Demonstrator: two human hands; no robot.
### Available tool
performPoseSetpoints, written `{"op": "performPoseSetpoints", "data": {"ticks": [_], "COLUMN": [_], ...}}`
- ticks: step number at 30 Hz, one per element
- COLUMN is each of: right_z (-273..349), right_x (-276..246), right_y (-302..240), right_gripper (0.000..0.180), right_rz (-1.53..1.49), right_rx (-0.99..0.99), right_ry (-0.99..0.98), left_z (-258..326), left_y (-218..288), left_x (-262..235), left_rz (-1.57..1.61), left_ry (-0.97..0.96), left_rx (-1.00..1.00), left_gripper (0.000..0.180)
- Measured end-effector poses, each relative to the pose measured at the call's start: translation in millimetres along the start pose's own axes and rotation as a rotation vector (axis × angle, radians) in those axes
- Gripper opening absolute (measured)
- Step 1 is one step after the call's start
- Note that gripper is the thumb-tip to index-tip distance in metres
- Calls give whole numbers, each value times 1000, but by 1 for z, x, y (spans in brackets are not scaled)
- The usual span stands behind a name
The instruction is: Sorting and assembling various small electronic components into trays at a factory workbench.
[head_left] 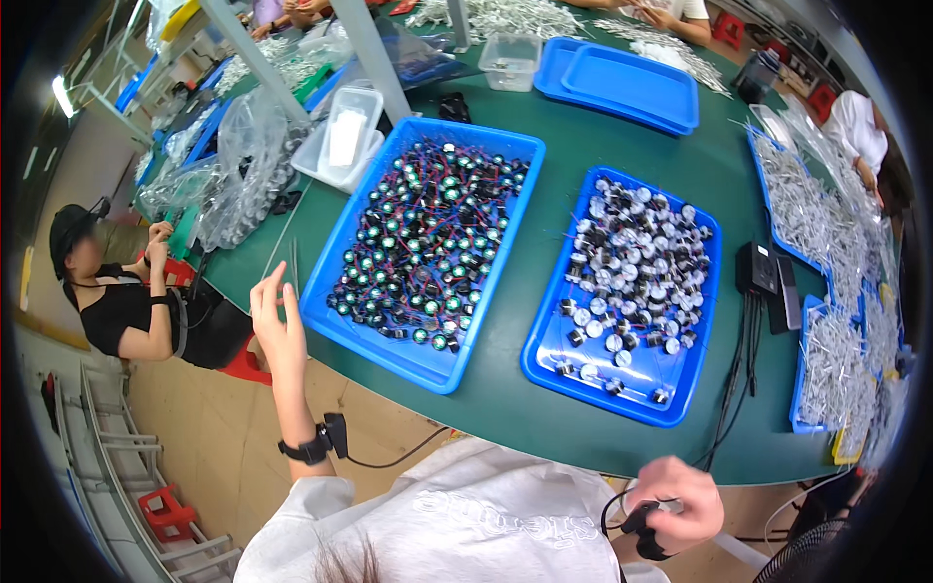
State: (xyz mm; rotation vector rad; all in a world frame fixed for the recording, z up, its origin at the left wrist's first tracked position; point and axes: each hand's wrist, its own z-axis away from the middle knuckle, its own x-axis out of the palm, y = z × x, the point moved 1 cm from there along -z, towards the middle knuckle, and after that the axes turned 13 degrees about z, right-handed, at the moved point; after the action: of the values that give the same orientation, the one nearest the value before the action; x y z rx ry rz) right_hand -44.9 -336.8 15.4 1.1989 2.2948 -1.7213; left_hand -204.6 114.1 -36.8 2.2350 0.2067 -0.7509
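My left hand [279, 325] is raised off the table's left edge, beside the larger blue tray [377, 358]. Its fingers are stretched and apart, close to a few thin grey strands [294, 260]; I see nothing gripped in it. The larger tray holds many small round black parts [428, 233] with green faces and red and dark wires. My right hand [685, 500] is low at the table's front edge, below the smaller blue tray [607, 387]. Its fingers look curled, but blur hides their exact pose. White-topped round black parts [637, 272] lie heaped in that smaller tray.
Flat blue trays [632, 85] and a clear tub [510, 63] stand at the back. A black box with cables [756, 267] lies right, before trays of pale strips [831, 364]. Metal posts [374, 58] rise far left. A co-worker [126, 301] sits left; others are across the table.
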Motion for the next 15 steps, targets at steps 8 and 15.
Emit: {"op": "performPoseSetpoints", "data": {"ticks": [8, 15], "right_z": [72, 79], "right_x": [-28, -3], "right_y": [-23, -38], "right_gripper": [26, 30], "right_rz": [-306, -104], "right_rx": [-303, -171], "right_ry": [-554, -520], "left_z": [71, 79], "left_y": [89, 117], "left_x": [50, 76], "left_rz": [277, 172], "left_ry": [-377, -457], "left_rx": [277, 380], "left_gripper": [23, 36]}}
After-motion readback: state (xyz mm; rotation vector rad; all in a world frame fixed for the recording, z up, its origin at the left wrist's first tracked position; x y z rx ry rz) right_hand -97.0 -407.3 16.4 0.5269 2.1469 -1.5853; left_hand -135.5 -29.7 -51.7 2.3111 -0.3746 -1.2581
